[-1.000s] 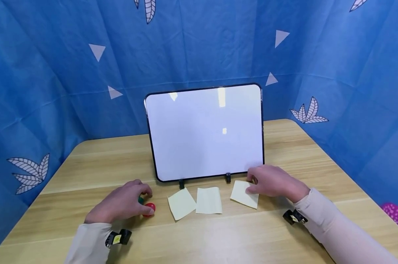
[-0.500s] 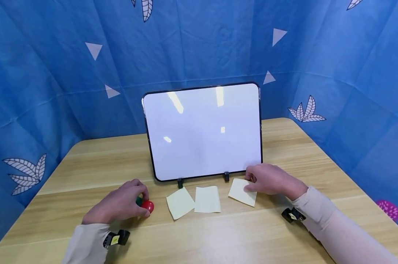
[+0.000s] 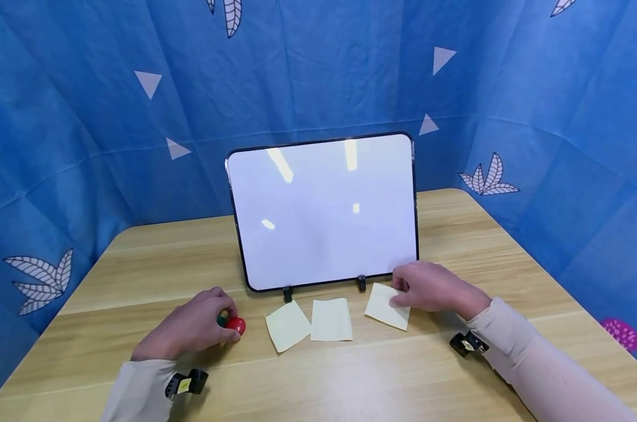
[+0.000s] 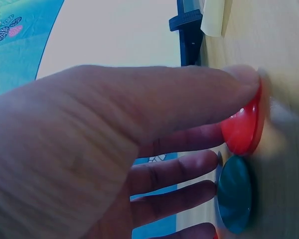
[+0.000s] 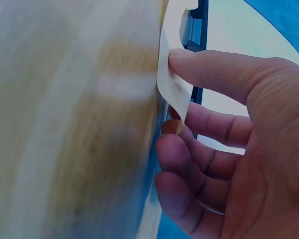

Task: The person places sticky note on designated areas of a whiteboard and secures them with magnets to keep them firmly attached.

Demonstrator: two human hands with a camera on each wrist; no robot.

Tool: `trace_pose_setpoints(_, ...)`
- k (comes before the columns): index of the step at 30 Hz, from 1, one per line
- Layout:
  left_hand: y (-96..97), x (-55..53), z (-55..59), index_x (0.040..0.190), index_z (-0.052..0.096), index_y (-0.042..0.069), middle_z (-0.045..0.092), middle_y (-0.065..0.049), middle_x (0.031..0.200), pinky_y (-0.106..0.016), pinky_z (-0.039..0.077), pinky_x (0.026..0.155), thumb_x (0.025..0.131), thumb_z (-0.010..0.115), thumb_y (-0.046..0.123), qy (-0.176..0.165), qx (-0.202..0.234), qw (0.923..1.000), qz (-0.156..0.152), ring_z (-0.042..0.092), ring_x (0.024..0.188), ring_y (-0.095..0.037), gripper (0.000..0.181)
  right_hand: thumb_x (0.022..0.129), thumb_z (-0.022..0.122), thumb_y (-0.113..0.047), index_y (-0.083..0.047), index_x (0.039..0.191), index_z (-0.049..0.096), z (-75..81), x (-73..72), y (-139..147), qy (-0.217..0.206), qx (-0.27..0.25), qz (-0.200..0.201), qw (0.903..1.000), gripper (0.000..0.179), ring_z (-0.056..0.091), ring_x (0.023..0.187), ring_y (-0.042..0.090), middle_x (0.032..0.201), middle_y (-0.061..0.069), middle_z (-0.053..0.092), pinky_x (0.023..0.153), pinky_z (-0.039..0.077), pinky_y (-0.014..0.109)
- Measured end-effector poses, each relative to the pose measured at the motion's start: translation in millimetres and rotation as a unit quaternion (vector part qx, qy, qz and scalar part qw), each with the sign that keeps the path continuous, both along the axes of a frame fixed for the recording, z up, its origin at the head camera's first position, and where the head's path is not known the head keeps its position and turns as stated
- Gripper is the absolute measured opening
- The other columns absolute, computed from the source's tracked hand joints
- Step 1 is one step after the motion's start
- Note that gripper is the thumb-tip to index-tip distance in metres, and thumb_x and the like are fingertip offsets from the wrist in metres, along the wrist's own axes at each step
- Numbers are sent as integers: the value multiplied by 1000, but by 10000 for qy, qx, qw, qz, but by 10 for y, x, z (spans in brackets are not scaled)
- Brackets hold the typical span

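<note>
My left hand (image 3: 189,325) pinches a glossy red round magnet (image 4: 243,129) between thumb and index finger, low over the tabletop. Beside it a green round magnet (image 4: 234,194) lies close to the tips of the other fingers, which are spread and fairly straight. On the right, my right hand (image 3: 433,287) has thumb and fingertips at the edge of a pale yellow sticky note (image 3: 384,308). The right wrist view shows this note (image 5: 173,92) bent up and pinched, its corner curling between thumb and fingers. Two more sticky notes, a left one (image 3: 288,327) and a middle one (image 3: 331,320), lie between the hands.
A whiteboard (image 3: 324,217) with a black frame leans upright behind the notes, standing on two small black feet, one a left foot (image 3: 288,294). The wooden table (image 3: 318,381) reaches back to a blue patterned curtain (image 3: 318,70).
My left fingers have drawn together on the red magnet, which has shifted slightly toward the fingers. My right hand stays at its note. The head view has shifted a little.
</note>
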State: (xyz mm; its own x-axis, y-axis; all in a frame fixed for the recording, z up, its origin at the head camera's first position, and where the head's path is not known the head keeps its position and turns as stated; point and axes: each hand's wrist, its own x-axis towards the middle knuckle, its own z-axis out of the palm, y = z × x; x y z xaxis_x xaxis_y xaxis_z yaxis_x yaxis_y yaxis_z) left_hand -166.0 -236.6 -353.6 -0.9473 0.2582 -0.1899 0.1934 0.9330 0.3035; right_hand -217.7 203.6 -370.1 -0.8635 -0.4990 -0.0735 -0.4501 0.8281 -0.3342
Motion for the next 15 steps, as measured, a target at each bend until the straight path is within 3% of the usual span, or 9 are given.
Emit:
trace_pose_setpoints(4, 7, -11, -5, 93, 72, 19, 57, 0, 101, -32, 52, 71, 72, 90, 34, -8, -84, 9999, 150, 52, 88, -18, 31, 85, 80, -31, -21, 80, 60, 2, -2, 1, 128, -92, 32, 9999, 22, 50, 67, 11, 73, -7, 53, 60, 42, 31)
trace_pose_setpoints(15, 11, -19, -41, 92, 71, 17, 57, 0, 100, -33, 52, 71, 75, 87, 30, 234, -196, 9995, 35, 53, 88, -18, 26, 86, 80, -27, -20, 83, 59, 16, 1, 31, -2, -458, -36, 9989, 22, 50, 68, 13, 73, -4, 51, 61, 40, 31)
